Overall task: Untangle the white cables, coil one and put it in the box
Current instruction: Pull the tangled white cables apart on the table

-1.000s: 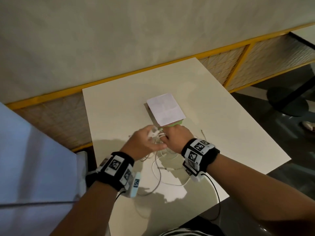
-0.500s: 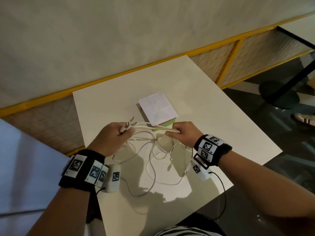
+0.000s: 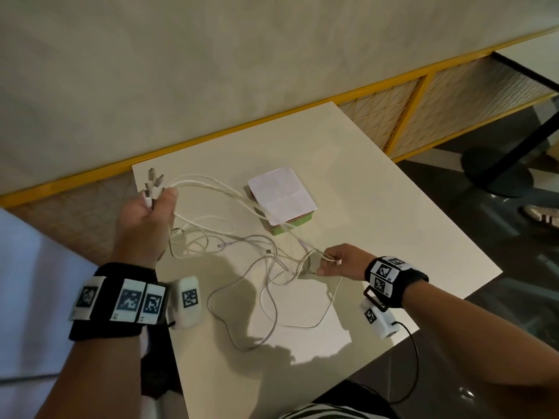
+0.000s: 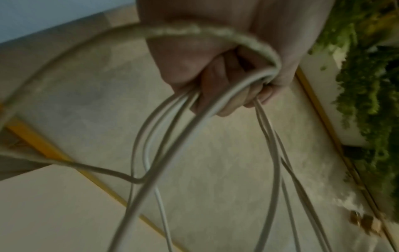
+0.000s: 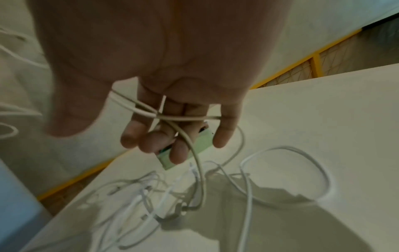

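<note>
Several white cables point(image 3: 266, 267) lie tangled on the white table point(image 3: 393, 222). My left hand point(image 3: 157, 201) is raised at the table's far left corner and grips a bundle of cable ends, whose plugs point(image 3: 152, 182) stick out above the fist. In the left wrist view the fist point(image 4: 226, 95) is closed round several strands point(image 4: 151, 136) that hang down. My right hand point(image 3: 325, 264) holds other strands low over the table, threaded between its fingers point(image 5: 179, 150). The green box point(image 3: 282, 198) with a white lid stands beyond the tangle; cables stretch across its front corner.
A yellow-framed mesh rail point(image 3: 426, 83) and a plain wall run behind the table. A black pedestal base point(image 3: 496, 173) and someone's shoe point(image 3: 541, 216) are on the dark floor at right. A pale blue surface point(image 3: 30, 282) lies to the left. Green foliage point(image 4: 367, 85) shows in the left wrist view.
My hands have drawn apart. The left rose up and left with the plug ends, pulling strands taut over the box; the right moved right and nearer me.
</note>
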### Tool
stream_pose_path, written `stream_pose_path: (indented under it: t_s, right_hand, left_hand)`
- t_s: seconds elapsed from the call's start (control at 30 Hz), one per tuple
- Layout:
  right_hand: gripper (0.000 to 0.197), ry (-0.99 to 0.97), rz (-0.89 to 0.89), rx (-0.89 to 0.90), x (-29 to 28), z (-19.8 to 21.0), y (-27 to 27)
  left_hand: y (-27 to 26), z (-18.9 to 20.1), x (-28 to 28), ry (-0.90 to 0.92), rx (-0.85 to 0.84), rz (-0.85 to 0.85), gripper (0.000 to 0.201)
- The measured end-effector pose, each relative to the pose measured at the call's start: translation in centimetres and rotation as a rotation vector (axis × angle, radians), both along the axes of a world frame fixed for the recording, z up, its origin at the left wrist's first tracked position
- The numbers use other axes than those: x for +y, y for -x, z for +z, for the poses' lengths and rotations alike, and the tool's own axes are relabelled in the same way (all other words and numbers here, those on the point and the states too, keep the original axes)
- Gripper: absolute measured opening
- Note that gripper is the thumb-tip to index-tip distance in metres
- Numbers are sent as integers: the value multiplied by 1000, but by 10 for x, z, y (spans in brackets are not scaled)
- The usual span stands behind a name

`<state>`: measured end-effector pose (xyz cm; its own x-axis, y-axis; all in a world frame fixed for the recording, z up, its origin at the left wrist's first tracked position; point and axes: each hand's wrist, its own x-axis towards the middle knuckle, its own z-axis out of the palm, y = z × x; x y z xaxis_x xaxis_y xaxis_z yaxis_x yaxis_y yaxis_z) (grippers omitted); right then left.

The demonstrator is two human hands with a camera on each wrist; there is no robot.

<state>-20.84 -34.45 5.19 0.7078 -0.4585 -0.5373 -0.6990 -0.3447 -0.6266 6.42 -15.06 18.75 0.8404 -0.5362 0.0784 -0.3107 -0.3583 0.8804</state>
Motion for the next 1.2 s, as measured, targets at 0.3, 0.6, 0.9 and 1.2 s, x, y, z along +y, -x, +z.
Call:
stream_pose_path:
  t_s: [0.3,0.6,0.9,1.2]
  right_hand:
    - [24,170,-211,78,-12,-14,27]
    - [37,57,-594,-152,-25,-7,39]
    - [36,291,-361,297,-35,-12,49]
    - [90,-53,164,-415,53,96,-59]
  left_hand:
    - [-8,10,12,119,-17,70,45]
    - [5,14,10,158,43,76,41]
    - [30,-2,1,-132,-78,-148,39]
    - [66,-37,-11,-175,-71,-709,30]
